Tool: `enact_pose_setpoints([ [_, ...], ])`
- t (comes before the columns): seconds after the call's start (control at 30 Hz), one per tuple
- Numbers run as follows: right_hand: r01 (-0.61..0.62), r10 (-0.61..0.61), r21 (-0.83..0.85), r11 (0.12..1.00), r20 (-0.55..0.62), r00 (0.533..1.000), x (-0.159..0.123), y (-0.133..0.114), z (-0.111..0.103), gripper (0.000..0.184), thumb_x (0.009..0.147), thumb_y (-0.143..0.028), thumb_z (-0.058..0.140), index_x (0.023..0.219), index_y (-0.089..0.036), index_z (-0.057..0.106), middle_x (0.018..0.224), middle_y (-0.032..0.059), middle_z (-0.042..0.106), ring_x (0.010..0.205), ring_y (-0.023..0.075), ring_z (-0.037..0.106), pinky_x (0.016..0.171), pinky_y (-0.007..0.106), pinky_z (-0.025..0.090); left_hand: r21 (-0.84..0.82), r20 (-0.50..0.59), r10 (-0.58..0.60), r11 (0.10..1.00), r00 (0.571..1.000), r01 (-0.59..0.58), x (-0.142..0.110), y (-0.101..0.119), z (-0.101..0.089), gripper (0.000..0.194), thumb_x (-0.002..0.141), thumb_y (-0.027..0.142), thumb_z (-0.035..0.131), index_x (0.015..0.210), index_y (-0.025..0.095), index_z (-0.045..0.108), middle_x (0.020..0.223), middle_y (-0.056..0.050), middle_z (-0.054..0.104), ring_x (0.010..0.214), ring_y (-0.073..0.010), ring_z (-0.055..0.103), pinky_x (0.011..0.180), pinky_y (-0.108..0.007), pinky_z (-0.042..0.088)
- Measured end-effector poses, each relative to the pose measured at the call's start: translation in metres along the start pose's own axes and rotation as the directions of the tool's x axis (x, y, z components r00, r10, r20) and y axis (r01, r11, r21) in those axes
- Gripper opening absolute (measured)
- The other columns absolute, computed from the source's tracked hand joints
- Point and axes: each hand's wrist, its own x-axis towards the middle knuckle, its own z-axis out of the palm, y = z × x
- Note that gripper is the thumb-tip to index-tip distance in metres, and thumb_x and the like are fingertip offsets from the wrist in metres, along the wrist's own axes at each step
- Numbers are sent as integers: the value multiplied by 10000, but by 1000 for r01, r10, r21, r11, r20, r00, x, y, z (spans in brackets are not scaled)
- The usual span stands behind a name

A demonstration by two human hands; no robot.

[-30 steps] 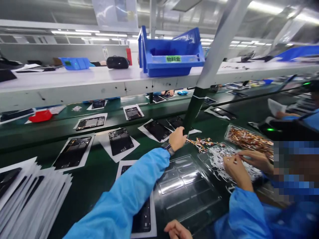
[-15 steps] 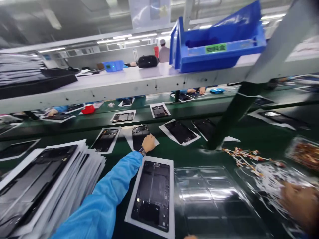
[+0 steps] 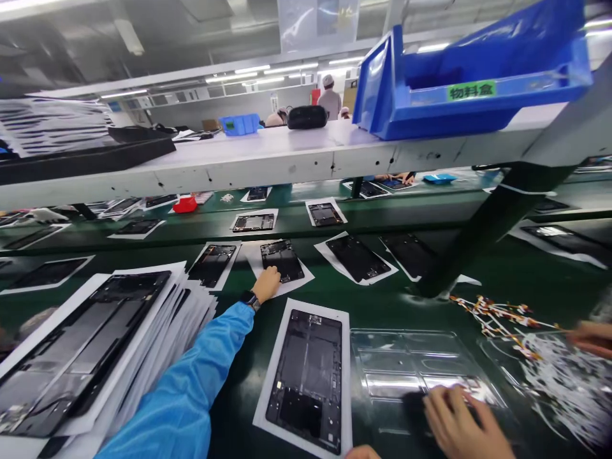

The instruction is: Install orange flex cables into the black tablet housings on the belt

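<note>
My left hand (image 3: 266, 284), in a blue sleeve with a dark wristwatch, reaches to the lower left edge of a black tablet housing (image 3: 287, 261) lying on white paper. Its fingers are curled closed on that edge. Of my right hand (image 3: 363, 453) only a bit of a finger shows at the bottom edge, beside the white sheet under a nearer tablet housing (image 3: 306, 376); the rest is out of view. Another hand (image 3: 463, 421), seemingly a co-worker's, has its fingers apart over the clear plastic tray (image 3: 404, 341).
A thick stack of papers (image 3: 157, 357) interleaved with housings stands on the left. White cables (image 3: 559, 376) lie at right, near another person's hand (image 3: 595, 338). A slanted post (image 3: 478, 236) supports a shelf (image 3: 268, 167) carrying a blue bin (image 3: 468, 108).
My left hand has moved from the housing's lower right to its lower left edge. The co-worker's hand has come over the clear tray. The whole view has shifted slightly.
</note>
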Motion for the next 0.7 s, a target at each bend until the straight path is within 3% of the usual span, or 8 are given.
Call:
enact_pose_setpoints([
  [0.07,103,-99,-122,987,32,995,2,10,6,186,687,-237,629,807,-334,733,983,125,664,1120,433,532,899,587,383,-10,-23,6,1000,1000,-6,0,7,1,124,889,217,573,893,107,632,1070,-152,541,1057,-261,494,929,-367,392],
  [0.13,166,-139,-140,976,184,973,-1,10,12,311,712,-184,581,923,-340,749,1090,104,675,1166,421,535,982,610,336,-32,-46,-1,999,999,0,-3,16,0,135,889,231,575,900,110,633,1075,-151,545,1042,-261,501,921,-367,397],
  [0.23,196,-127,-171,965,351,928,-10,3,9,375,768,-180,538,1053,-326,734,1231,63,644,1239,366,518,1034,552,358,-85,-105,-36,996,994,27,-16,29,-3,182,909,262,553,1004,124,625,1161,-142,534,1078,-255,496,948,-355,390],
  [0.3,149,-70,-243,958,308,949,-20,-3,4,305,809,-265,550,1050,-311,730,1174,63,669,1184,342,562,963,484,445,-123,-153,-71,991,986,53,-33,34,-7,223,930,293,522,1066,137,606,1185,-132,539,1111,-251,493,968,-345,379],
  [0.37,46,9,-316,948,173,985,-31,-8,7,256,838,-376,558,1016,-296,722,997,82,702,989,315,642,785,411,517,-169,-158,-182,973,971,155,-60,37,-9,221,950,309,476,1025,148,607,1094,-121,588,1046,-246,538,900,-334,404],
  [0.47,-139,114,-391,910,-87,990,-37,-14,24,325,885,-464,520,1054,-234,677,763,75,654,678,240,624,597,335,478,-242,94,-382,887,919,393,-111,49,-8,295,957,407,447,843,192,612,844,-67,632,792,-222,599,664,-296,384],
  [0.53,-207,129,-444,872,-199,971,-28,-15,37,392,907,-487,492,1101,-181,640,743,62,629,625,206,591,588,310,442,-242,273,-383,861,883,448,-148,64,-5,337,938,471,468,774,210,602,805,-43,628,721,-200,597,603,-279,332],
  [0.7,-162,96,-587,793,-142,985,16,-1,51,361,918,-484,467,950,-173,646,793,66,631,680,199,575,601,291,370,-255,329,-286,891,900,376,-213,106,6,235,952,319,451,779,194,551,886,-47,597,792,-181,597,658,-279,349],
])
